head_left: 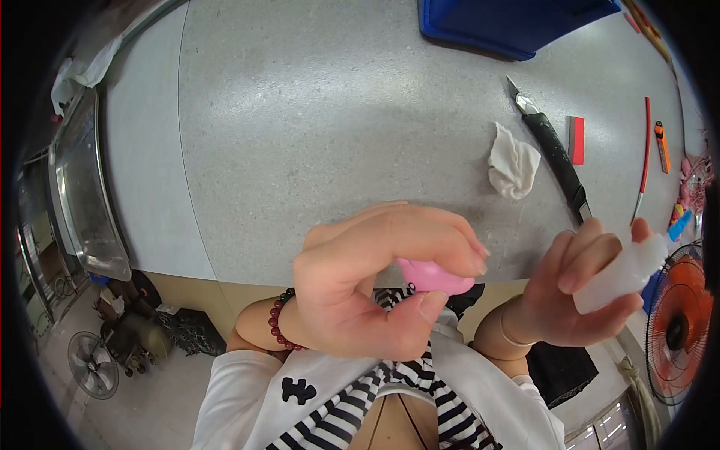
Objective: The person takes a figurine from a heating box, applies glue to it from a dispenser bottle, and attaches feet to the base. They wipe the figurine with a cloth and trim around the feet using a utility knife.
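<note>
A small pink object [435,278] with a dark mark on it is gripped between the thumb and fingers of my left hand [375,274], just past the table's front edge. To the right, my right hand [574,289] has its fingers wrapped round a translucent white bottle [622,276], which is tilted with its narrow end up and to the right. Beyond the hands, a crumpled white cloth [513,162] lies on the grey table [315,112], beside a black-handled knife [556,154]. The two hands are apart from each other.
A blue bin [495,30] stands at the back. Right of the knife lie a red and grey block [576,140], a thin red rod [646,150] and an orange cutter [662,147]. An orange fan [677,330] is at the far right, a metal tray [86,187] at the left.
</note>
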Demonstrator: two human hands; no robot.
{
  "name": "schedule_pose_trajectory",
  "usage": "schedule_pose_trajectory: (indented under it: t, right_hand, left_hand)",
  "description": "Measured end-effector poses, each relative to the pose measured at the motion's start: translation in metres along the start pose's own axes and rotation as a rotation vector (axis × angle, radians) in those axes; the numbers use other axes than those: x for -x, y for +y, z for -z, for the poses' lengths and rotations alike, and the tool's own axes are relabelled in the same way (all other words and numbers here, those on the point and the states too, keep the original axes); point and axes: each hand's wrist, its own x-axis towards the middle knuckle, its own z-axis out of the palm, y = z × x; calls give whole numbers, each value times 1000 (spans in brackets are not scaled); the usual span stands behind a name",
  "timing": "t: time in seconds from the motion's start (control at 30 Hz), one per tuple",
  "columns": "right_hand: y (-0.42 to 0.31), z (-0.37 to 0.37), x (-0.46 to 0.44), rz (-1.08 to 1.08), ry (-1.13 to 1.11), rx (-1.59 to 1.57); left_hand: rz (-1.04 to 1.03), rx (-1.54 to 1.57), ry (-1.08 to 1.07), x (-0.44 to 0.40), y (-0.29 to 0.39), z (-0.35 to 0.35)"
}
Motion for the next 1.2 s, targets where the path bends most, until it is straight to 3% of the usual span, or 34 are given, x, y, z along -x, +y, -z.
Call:
schedule_pose_trajectory:
  t: [0.2, 0.3, 0.43, 0.5, 0.57, 0.63, 0.73, 0.83, 0.9, 1.13, 1.2]
  right_hand:
    - [8, 2, 1, -84, 101, 33]
    - [6, -5, 0, -102, 223, 29]
    - [7, 0, 2, -86, 189, 39]
    - [8, 4, 3, -76, 18, -20]
    - [5, 3, 4, -93, 22, 4]
    - [4, -1, 4, -112, 27, 28]
    - [3, -5, 4, -115, 202, 85]
    - [1, 0, 6, -135, 185, -20]
    - [-1, 4, 7, -182, 35, -123]
    - [-1, 1, 11, -213, 119, -189]
    - [2, 2, 12, -235, 140, -419]
  left_hand:
    - [71, 77, 83, -1, 2, -4]
    - [37, -36, 90, -4, 1, -4]
    - [-37, -105, 47, -5, 0, -4]
    - [-46, -142, 41, -3, 1, -5]
    - [145, -116, 34, -2, 9, -8]
    - [149, -120, 29, -3, 8, -9]
    - [108, -153, -15, -4, 8, -7]
    - [73, -193, -50, -4, 10, -8]
    - [84, -204, -45, -4, 9, -10]
    - [40, -223, -17, -3, 7, -10]
    - [38, -225, -24, -4, 8, -10]
